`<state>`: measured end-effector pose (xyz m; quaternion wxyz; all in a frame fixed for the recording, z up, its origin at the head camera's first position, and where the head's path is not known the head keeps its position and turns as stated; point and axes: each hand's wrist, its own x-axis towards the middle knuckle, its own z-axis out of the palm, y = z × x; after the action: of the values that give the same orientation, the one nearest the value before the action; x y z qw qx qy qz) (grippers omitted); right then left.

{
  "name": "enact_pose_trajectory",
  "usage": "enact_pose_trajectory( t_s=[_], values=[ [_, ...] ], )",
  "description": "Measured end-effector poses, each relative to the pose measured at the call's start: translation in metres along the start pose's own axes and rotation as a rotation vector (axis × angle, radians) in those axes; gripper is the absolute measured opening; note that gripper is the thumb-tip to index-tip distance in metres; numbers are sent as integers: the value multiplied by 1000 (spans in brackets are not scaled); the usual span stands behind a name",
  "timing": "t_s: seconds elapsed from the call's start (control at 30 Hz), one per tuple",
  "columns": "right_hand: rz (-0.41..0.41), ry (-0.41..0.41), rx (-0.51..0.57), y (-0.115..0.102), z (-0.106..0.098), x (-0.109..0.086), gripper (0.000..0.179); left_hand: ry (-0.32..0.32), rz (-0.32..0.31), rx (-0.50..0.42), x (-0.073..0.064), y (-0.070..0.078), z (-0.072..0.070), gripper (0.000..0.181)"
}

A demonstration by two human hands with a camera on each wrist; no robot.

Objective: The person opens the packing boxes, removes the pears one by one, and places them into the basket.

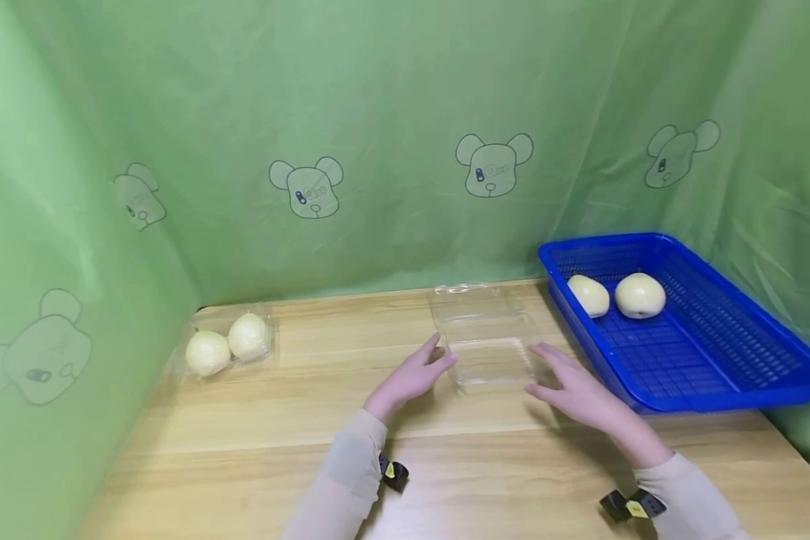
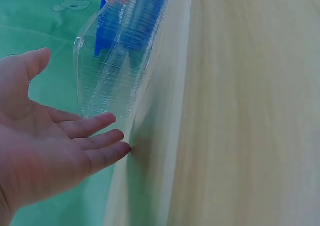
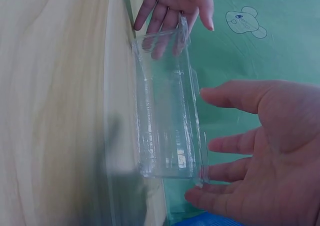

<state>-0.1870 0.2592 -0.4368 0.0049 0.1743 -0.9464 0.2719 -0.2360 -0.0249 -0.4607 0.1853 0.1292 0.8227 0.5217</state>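
A clear plastic clamshell box stands on the table in the middle of the head view, its lid folded back toward the curtain. To its left is my left hand, fingers spread, holding nothing. My right hand is at the box's right side with its fingers apart and loosely bent. In the right wrist view, the right fingertips are at the box's edge; whether they touch it I cannot tell. The left wrist view shows the left fingers close to the box's near end. No pear is visible inside this box.
A blue plastic basket stands right of the right hand, with two pale pears at its far end. At the table's far left, another clear box holds two pears. Green curtains border the wooden table.
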Motion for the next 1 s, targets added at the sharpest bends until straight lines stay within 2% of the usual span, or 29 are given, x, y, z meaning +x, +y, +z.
enact_pose_trajectory(
  t_s=[0.23,0.67,0.83,1.0],
  values=[
    [52,5,-23,2,-2,1,72,-21,-4,-120,11,4,9,80],
    [120,37,-48,7,-4,9,74,-5,-18,-152,32,10,21,85],
    [128,46,-43,7,-4,10,74,27,-12,-145,30,10,16,80],
    [102,80,-51,5,-2,9,73,72,-5,-131,18,4,1,76]
  ],
)
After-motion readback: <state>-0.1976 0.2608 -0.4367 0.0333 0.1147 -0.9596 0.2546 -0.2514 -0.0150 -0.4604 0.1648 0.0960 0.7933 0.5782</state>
